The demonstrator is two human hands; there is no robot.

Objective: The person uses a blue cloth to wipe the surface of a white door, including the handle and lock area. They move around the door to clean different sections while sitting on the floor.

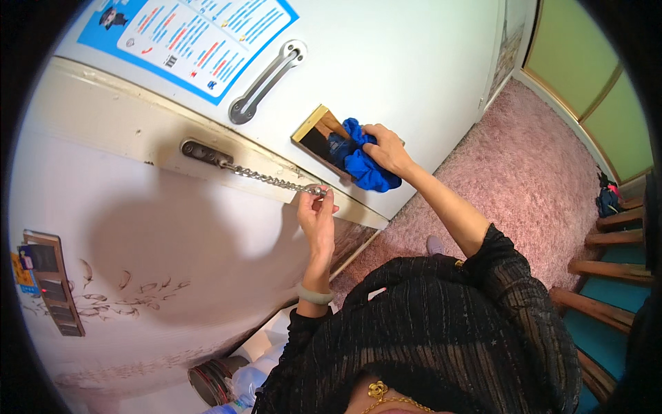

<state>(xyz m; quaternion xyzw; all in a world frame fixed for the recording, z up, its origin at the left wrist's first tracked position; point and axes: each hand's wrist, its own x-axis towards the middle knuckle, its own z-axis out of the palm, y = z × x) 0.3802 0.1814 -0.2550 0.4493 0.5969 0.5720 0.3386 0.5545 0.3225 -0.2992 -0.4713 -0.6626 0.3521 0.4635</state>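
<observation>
My left hand [318,222] pinches the free end of a metal door chain [269,180] between thumb and fingers. The chain's other end hangs from a dark metal anchor plate [207,153] screwed to the cream door frame [124,115]. On the white door [424,62], my right hand [385,150] presses a bunched blue cloth [370,176] against a shiny, brass-edged rectangular fitting [316,135], probably a lock case. Cloth and hand hide its right part. Above it on the door is a metal pull handle [266,83].
A blue-bordered poster bearing writing [196,52] is on the door. At left, a switch panel [54,290] is on the wall. A dark bin [204,380] and plastic bottles [247,382] stand at bottom. Pink carpet [532,155] covers the floor; wooden slats [613,269] line the right.
</observation>
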